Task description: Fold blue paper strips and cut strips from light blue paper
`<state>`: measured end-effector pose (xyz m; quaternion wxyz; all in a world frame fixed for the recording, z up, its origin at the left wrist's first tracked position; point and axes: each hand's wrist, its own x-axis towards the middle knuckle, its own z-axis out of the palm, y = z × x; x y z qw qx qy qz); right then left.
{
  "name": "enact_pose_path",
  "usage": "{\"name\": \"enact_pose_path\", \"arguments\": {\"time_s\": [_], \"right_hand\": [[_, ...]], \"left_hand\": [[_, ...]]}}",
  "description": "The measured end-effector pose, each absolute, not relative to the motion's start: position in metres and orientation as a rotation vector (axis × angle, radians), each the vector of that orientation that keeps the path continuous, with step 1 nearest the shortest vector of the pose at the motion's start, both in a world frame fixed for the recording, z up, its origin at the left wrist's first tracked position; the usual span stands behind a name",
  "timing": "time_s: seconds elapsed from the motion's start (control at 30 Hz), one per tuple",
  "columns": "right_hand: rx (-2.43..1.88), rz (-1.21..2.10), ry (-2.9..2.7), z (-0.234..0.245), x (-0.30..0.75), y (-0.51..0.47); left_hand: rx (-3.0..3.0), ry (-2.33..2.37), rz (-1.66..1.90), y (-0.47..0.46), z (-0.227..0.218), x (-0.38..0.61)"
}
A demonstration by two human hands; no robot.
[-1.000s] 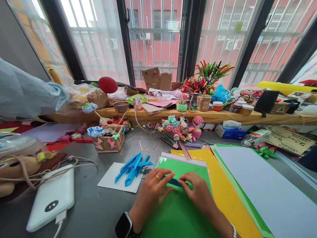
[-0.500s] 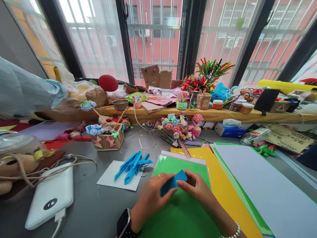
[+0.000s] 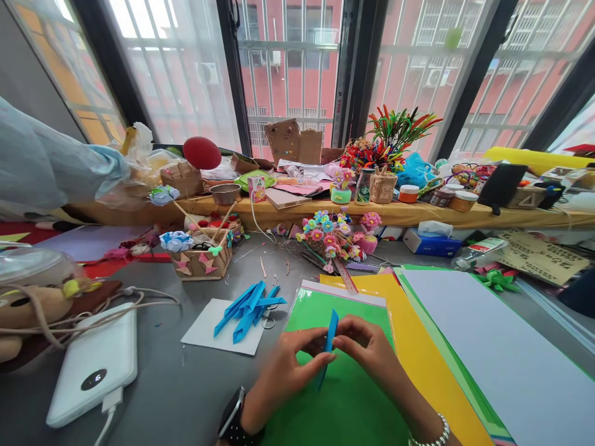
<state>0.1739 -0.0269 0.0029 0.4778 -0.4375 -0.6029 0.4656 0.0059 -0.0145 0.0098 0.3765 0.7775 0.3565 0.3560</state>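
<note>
A folded piece of blue paper (image 3: 331, 331) stands nearly edge-on between both hands, above a green sheet (image 3: 344, 402) in a clear sleeve. My left hand (image 3: 295, 362) pinches it from the left, thumb in front and fingers behind. From the right, the thumb and fingertips of my right hand (image 3: 365, 341) close on its other side. To the left of the hands, several folded blue paper strips (image 3: 251, 310) lie in a loose pile on a white square of paper (image 3: 204, 334), with small metal rings beside them.
A white power bank (image 3: 100, 365) with cables lies at the left. Yellow paper (image 3: 418, 353) and white sheets (image 3: 502, 347) spread to the right. Behind are a cardboard box with paper flowers (image 3: 204, 260), a pink ruler (image 3: 344, 275), bright craft flowers (image 3: 328, 235) and a tissue box (image 3: 432, 243).
The blue paper has turned from showing its broad face to standing nearly edge-on. Both hands stay close together in about the same place.
</note>
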Motion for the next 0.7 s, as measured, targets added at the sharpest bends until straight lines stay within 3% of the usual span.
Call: {"name": "enact_pose_path", "arguments": {"time_s": [0.7], "right_hand": [[-1.171, 0.799, -1.611, 0.0053, 0.1660, -0.0330]], "left_hand": [[1.935, 0.920, 0.826, -0.0171, 0.0036, 0.0103]]}}
